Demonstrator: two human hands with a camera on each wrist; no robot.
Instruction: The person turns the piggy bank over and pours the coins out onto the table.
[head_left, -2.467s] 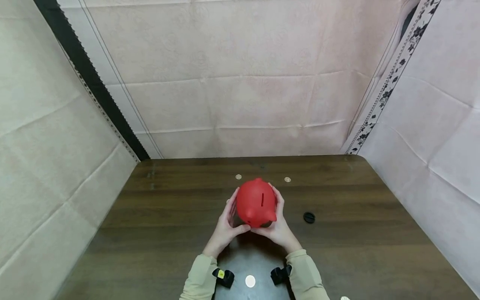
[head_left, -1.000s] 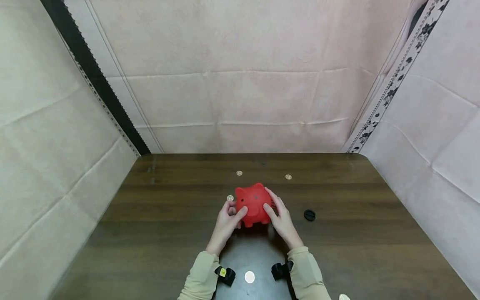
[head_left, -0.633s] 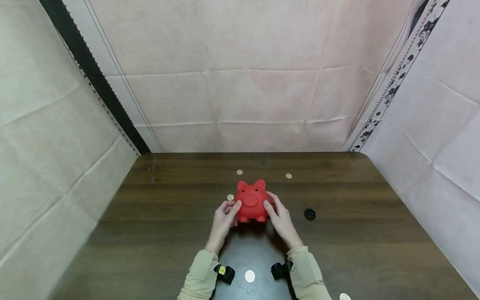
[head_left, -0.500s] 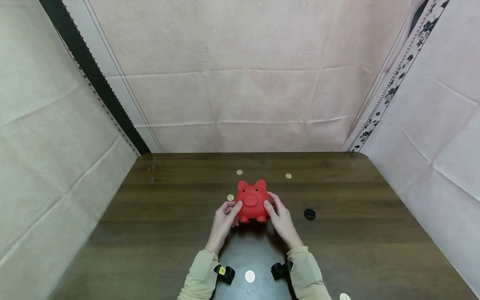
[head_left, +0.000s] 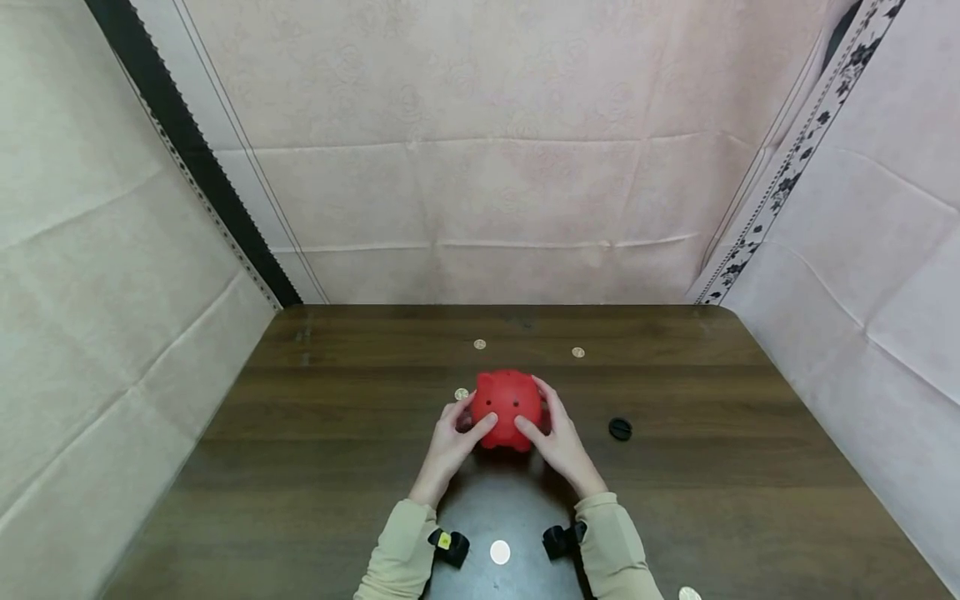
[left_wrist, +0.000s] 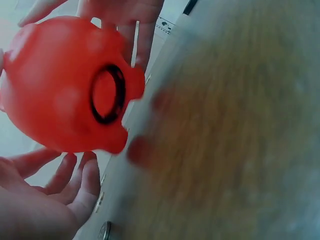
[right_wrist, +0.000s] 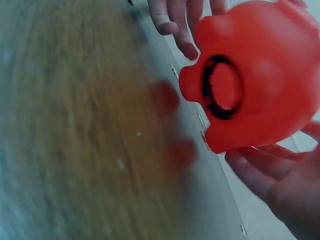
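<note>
A red piggy bank (head_left: 507,408) is held between both hands just over the wooden table, its eyes and ears facing the head camera. My left hand (head_left: 447,446) grips its left side, thumb on the front and fingers behind. On the right side my right hand (head_left: 562,442) grips it the same way, its thumb also on the front. Both wrist views show the piggy bank's (left_wrist: 65,85) underside, where a black-rimmed round opening (right_wrist: 222,87) sits near the stubby feet. A gap shows between those feet and their reflections in the tabletop.
A round black plug (head_left: 619,429) lies on the table (head_left: 712,467) to the right. Coins lie behind the piggy bank, one (head_left: 480,343) at the back, another (head_left: 578,352) right of it. A white disc (head_left: 500,552) is between the forearms.
The piggy bank has turned from its slotted back facing the camera to its face. Over the last half second it has tipped snout down, and both thumbs have moved inward on it.
</note>
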